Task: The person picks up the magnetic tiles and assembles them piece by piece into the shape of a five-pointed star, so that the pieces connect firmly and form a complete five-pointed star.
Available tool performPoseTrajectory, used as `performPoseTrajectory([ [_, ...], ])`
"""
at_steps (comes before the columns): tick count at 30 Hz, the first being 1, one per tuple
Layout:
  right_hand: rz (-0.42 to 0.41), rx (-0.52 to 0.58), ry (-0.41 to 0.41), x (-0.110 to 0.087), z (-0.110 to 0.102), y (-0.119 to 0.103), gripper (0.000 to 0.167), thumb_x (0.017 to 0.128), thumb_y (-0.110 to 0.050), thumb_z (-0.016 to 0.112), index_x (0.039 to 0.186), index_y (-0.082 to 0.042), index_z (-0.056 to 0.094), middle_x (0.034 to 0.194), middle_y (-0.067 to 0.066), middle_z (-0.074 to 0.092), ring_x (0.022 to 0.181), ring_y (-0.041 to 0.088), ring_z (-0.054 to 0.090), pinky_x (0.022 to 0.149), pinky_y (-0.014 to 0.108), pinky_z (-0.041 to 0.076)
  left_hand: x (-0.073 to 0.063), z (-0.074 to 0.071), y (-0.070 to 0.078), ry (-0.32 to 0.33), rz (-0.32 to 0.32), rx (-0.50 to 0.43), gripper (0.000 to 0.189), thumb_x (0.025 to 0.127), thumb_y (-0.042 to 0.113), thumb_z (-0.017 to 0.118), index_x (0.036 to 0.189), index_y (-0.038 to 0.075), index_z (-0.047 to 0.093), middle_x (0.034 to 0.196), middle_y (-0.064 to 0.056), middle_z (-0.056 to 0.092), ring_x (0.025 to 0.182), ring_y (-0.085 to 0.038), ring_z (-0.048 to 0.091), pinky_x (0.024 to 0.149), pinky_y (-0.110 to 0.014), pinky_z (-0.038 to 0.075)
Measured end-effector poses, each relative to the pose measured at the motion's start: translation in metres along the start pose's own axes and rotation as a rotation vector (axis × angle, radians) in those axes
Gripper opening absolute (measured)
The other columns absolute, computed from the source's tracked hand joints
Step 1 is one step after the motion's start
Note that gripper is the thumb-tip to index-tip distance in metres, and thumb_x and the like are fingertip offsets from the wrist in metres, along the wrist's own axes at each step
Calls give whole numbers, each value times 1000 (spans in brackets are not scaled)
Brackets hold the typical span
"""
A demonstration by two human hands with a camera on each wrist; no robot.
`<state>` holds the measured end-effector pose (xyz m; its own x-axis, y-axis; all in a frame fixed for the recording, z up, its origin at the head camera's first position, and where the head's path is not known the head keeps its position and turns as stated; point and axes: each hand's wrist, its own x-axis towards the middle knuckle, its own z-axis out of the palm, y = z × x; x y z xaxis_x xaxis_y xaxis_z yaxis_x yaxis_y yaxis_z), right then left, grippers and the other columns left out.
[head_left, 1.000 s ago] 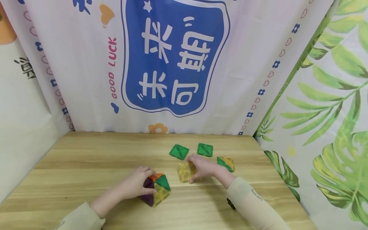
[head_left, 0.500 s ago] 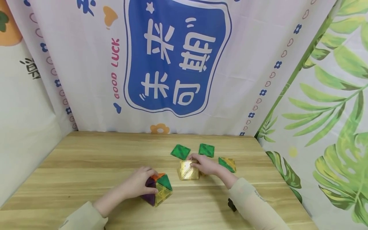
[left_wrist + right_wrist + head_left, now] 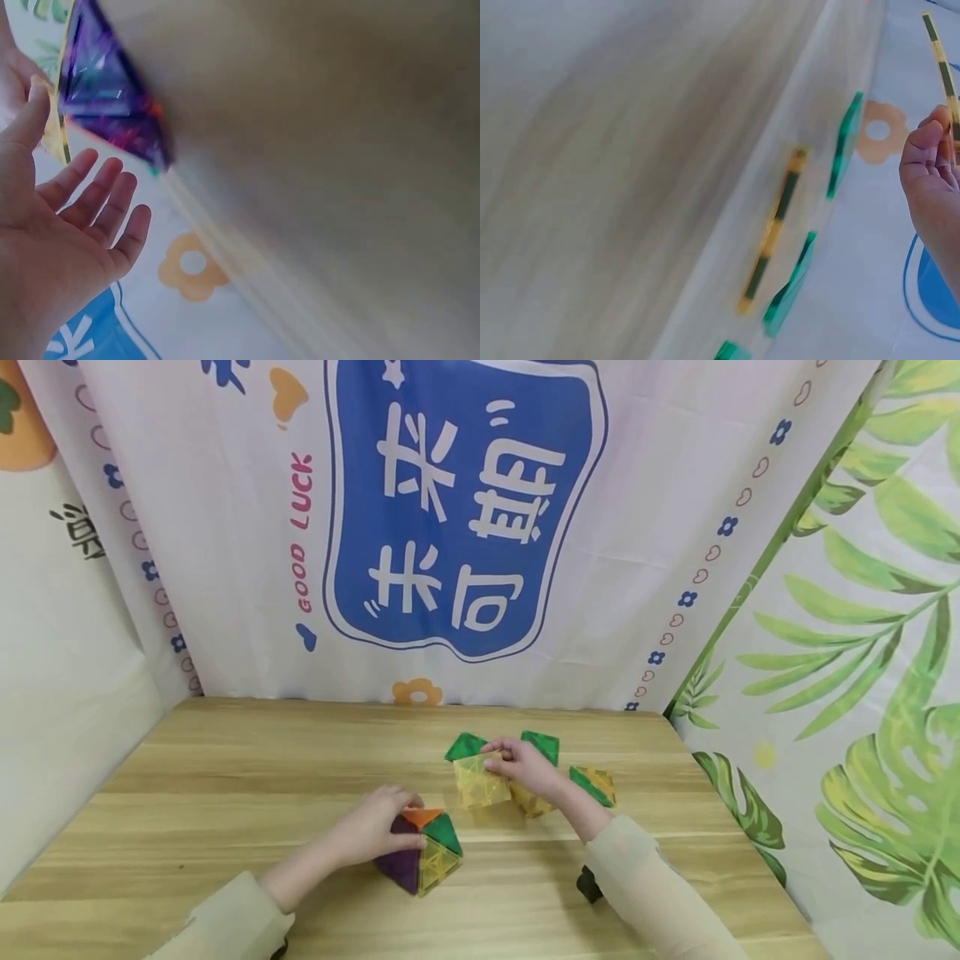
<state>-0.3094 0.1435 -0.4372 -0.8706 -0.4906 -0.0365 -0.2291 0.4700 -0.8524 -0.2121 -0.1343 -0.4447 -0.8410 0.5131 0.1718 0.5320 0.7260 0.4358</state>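
Note:
My left hand is around the left side of a small multicoloured magnetic tile build, thumb in front and fingers behind. Purple, orange, green and yellow triangles show on it. In the left wrist view the fingers look spread and relaxed beside the purple side; firm contact cannot be made out. My right hand pinches a clear yellow square magnetic tile by its upper right corner, raised off the table. In the right wrist view that tile appears edge-on. Another yellow tile lies under the right hand.
Two green tiles lie farther back, one partly covered by the raised tile. To the right is a green and yellow tile pair. A black object shows below the right wrist. Printed curtains stand behind the wooden table.
My right hand has lifted the yellow square tile up and away from the yellow tile beneath it. The build and my left hand have shifted slightly right.

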Motion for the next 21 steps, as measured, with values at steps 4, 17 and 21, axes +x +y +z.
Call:
performPoseTrajectory([
  [4, 12, 63, 3, 6, 7, -15, 43, 90, -35, 63, 125, -12, 55, 73, 4, 60, 65, 12, 51, 60, 31, 45, 7, -14, -3, 56, -19, -10, 40, 87, 32, 67, 114, 3, 62, 108, -11, 64, 98, -26, 60, 85, -46, 49],
  [17, -9, 38, 31, 28, 32, -56, 31, 86, -29, 70, 108, -11, 61, 72, -1, 68, 61, 8, 56, 54, 22, 42, 31, -54, -12, 34, -72, -200, 31, 94, 25, 59, 118, 5, 60, 96, -4, 69, 91, -20, 64, 77, -37, 54],
  [21, -47, 37, 14, 34, 39, -63, 29, 85, -29, 71, 105, -10, 62, 64, -2, 63, 55, 7, 48, 50, 21, 38, 37, -57, -18, 20, -74, -322, 25, 94, 20, 59, 112, 3, 63, 85, -1, 70, 81, -15, 65, 67, -30, 53],
])
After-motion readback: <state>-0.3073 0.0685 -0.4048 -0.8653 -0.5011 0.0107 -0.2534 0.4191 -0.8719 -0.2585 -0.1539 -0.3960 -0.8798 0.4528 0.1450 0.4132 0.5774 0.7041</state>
